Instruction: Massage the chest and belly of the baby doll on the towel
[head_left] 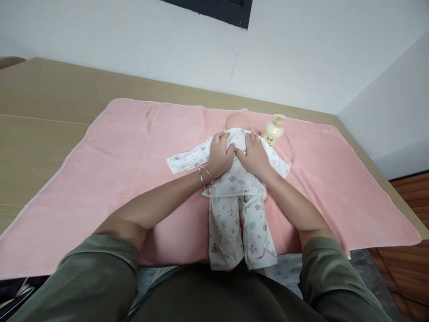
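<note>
A baby doll (237, 179) in a white printed top and trousers lies with its head (237, 120) away from me and its legs toward my body. My left hand (221, 154) rests on the left side of its upper torso, fingers bent slightly over the cloth. On the other side, my right hand (254, 155) lies flat with the fingers together, pointing toward the head. Both thumbs nearly meet at the middle of the torso. The doll's sleeves spread out to either side. Whether it lies face up or face down, I cannot tell.
A pale yellow pump bottle (274, 130) stands right of the doll's head. Underneath is a pink blanket (161, 147), spread over a wooden table (43, 98) and reaching its near edge. A white wall (187, 49) rises behind. Wooden furniture (410, 268) is at the lower right.
</note>
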A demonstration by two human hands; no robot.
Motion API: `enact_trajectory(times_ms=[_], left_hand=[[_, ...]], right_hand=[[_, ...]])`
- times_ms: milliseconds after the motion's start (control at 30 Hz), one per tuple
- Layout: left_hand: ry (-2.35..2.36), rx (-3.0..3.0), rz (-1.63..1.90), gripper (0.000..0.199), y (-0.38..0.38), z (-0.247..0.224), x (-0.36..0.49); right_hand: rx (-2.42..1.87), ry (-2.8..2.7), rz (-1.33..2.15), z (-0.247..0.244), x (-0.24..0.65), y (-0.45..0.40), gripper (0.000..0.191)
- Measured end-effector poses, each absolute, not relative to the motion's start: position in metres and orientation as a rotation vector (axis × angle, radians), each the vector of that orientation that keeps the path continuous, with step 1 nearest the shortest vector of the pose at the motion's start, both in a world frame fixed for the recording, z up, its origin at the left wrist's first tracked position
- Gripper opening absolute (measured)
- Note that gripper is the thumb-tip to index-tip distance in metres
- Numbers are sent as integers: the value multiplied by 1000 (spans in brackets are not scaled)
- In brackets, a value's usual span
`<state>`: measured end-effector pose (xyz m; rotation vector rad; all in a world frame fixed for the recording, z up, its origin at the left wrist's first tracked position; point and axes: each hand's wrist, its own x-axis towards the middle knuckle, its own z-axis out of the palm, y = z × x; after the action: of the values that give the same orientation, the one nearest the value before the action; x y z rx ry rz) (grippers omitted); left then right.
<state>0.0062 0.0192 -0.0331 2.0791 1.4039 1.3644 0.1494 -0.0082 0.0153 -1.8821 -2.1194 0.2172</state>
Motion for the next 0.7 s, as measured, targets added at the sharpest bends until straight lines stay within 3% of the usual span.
enact_trajectory(times_ms=[133, 367, 533, 700], left_hand=[[1418, 2057, 1339, 36, 22, -32, 4], [1432, 2229, 1161, 42, 23, -30, 3], [1419, 2463, 1094, 43, 3, -23, 6], [1428, 2445, 1028, 41, 16, -20, 2]], right_hand=[[-1994, -2104, 140, 17, 142, -22, 80], [-1953, -2232, 124, 30, 138, -36, 59], [-1845, -2364, 276, 31, 157, -6, 65], [-1892, -2320, 148, 26, 148, -18, 62]])
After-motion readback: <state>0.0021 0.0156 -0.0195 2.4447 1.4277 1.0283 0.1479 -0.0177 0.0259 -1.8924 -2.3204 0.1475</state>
